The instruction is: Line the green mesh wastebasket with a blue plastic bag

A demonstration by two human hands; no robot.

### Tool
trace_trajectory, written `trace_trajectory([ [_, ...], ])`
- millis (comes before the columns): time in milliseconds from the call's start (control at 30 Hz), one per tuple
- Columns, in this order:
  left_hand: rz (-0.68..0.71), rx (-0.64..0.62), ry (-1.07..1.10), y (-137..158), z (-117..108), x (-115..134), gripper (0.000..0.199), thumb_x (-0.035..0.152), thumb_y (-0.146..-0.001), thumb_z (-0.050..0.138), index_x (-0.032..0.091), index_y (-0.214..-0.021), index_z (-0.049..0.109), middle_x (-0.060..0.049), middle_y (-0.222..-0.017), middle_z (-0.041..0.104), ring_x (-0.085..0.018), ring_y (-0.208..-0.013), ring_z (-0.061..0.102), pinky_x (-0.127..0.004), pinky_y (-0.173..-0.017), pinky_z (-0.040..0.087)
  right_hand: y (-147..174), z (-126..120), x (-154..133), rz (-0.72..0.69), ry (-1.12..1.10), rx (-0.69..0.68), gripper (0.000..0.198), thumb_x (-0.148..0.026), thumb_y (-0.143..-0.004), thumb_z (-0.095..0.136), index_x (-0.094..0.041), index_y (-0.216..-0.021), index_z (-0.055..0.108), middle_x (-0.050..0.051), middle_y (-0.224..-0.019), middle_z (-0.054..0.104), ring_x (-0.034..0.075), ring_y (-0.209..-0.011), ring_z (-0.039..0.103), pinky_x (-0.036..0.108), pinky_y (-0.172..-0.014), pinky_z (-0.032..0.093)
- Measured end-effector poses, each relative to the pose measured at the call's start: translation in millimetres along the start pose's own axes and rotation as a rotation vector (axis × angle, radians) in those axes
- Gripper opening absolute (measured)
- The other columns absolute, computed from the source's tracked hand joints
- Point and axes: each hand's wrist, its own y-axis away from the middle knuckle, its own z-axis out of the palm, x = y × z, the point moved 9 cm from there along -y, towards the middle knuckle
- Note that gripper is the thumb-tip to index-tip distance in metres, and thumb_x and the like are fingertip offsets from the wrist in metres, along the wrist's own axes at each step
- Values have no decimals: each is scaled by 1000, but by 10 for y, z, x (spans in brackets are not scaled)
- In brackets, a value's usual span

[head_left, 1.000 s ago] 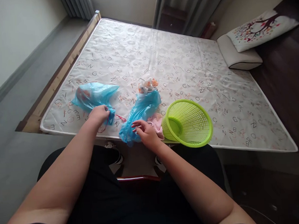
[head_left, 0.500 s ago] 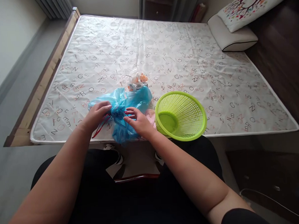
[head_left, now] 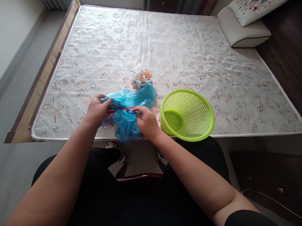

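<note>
A crumpled blue plastic bag [head_left: 130, 97] lies at the near edge of the mattress, with a red drawstring [head_left: 122, 108] stretched across it. My left hand [head_left: 97, 110] is closed on the bag's left side, thumb and fingers pinching the blue plastic, and the string runs into its palm. A loop of string dangles below that hand. On the other side, my right hand [head_left: 147, 121] pinches the right end of the drawstring between thumb and forefinger. Right of it a green plastic basket [head_left: 194, 114] leans tilted, its mouth facing me. Pink material [head_left: 156, 113] shows partly between hand and basket.
Crumpled white and orange plastic wrappers [head_left: 140, 78] lie just behind the bag. The letter-print mattress [head_left: 108, 55] has a wooden frame [head_left: 49, 69] along its left. At the far right are a pale cushion [head_left: 248, 30] and a tree-print pillow [head_left: 258, 3].
The knotted-looking blue bunch between my hands has opened out flatter. The red drawstring is now pulled taut across it, and my right hand has closed on its end. The view shifted slightly.
</note>
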Motion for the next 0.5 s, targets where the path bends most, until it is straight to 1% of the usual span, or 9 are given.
trace_trajectory([
  [67,-22,27,27,-25,-46,-20,31,23,-83,77,21,-103,53,-1,-78,66,-17,-59,69,-29,-53,61,13,41,-11,8,135,-53,27,-12,-96,48,-23,-105,71,7,-108,73,24,-108,66,43,-103,52],
  [133,-30,16,62,-31,-42,-30,29,25,-85,76,21,-103,54,-2,-78,66,-17,-58,69,-30,-53,62,29,73,-25,32,266,-102,22,-12,-92,52,-22,-95,71,9,-107,72,27,-108,65,46,-103,50],
  [200,-27,-14,79,-12,-6,-25,27,27,-86,76,21,-103,56,0,-75,64,-16,-56,67,-30,-51,61,37,56,-79,35,349,-96,12,-14,-88,59,-21,-84,68,11,-116,70,29,-113,61,49,-106,47],
  [233,-16,-34,74,5,22,-15,27,29,-86,76,21,-103,57,0,-74,63,-15,-54,65,-29,-50,61,35,23,-122,26,360,-62,9,-16,-87,61,-21,-81,66,12,-122,68,31,-117,60,50,-108,45],
  [300,17,-94,43,54,105,14,27,32,-85,77,20,-102,59,2,-71,60,-13,-51,61,-27,-47,58,25,-62,-204,-1,313,35,8,-24,-91,63,-21,-85,66,12,-130,66,31,-124,57,51,-112,42],
  [367,47,-180,9,115,224,28,29,35,-85,77,20,-102,60,4,-68,57,-12,-48,57,-24,-45,55,3,-75,-198,8,192,61,12,-32,-95,63,-21,-99,66,11,-129,67,28,-121,60,48,-110,44],
  [433,65,-270,-25,174,347,16,31,38,-85,77,21,-104,60,5,-65,55,-11,-45,54,-22,-43,51,-21,43,-72,89,52,-45,28,-38,-93,68,-22,-115,64,9,-121,70,25,-108,65,43,-101,51],
  [467,75,-314,-48,198,402,6,32,40,-85,77,21,-105,61,5,-64,55,-11,-45,52,-22,-43,48,-21,130,10,140,1,-126,31,-38,-91,70,-22,-118,63,7,-114,71,23,-101,66,40,-95,53],
  [500,90,-352,-73,216,444,0,33,41,-84,77,21,-106,62,4,-65,55,-11,-45,51,-21,-43,46,-15,204,86,183,-23,-197,29,-34,-90,69,-23,-117,64,5,-107,72,22,-95,66,38,-91,53],
])
